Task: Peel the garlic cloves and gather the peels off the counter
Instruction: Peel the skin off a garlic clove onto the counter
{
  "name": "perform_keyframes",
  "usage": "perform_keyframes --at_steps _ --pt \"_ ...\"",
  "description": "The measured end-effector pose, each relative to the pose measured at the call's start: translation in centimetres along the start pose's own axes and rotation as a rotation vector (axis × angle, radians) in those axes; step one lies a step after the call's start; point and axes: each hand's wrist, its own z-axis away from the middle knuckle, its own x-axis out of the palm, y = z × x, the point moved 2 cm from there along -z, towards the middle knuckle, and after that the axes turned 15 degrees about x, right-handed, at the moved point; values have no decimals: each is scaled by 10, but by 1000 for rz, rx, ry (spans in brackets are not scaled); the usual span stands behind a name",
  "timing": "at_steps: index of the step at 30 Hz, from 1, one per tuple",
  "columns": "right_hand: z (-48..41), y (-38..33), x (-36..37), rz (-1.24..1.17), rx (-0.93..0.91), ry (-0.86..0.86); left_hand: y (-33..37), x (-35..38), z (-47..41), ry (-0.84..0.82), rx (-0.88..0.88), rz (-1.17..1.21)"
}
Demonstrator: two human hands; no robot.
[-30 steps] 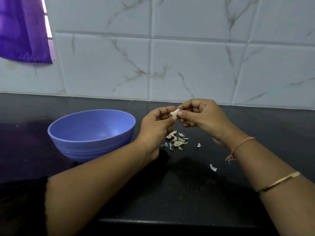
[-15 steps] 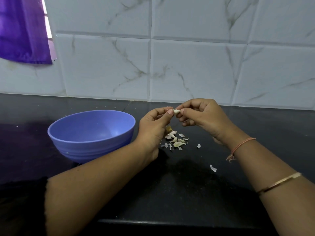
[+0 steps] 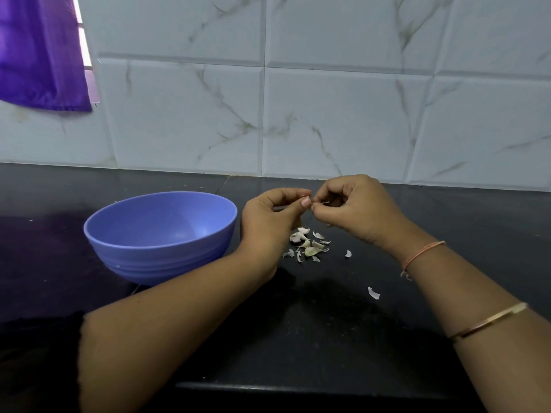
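Head view: garlic clove (image 3: 324, 202) pinched by left hand (image 3: 269, 217) and right hand (image 3: 356, 210) over peels (image 3: 307, 245), likely so skins drop together; bowl (image 3: 155, 259) at 9 o'clock.

blue bowl (image 3: 161, 234), black counter (image 3: 298, 338), purple cloth (image 3: 38, 55)

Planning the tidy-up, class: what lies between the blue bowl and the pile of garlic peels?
In the head view, the left hand sits between blue bowl and peel pile.
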Motion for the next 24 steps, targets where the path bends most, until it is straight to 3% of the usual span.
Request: perform_keyframes --at_steps 24 --pt "-1 1 -1 -148 94 -95 -3 2 1 -46 -17 76"
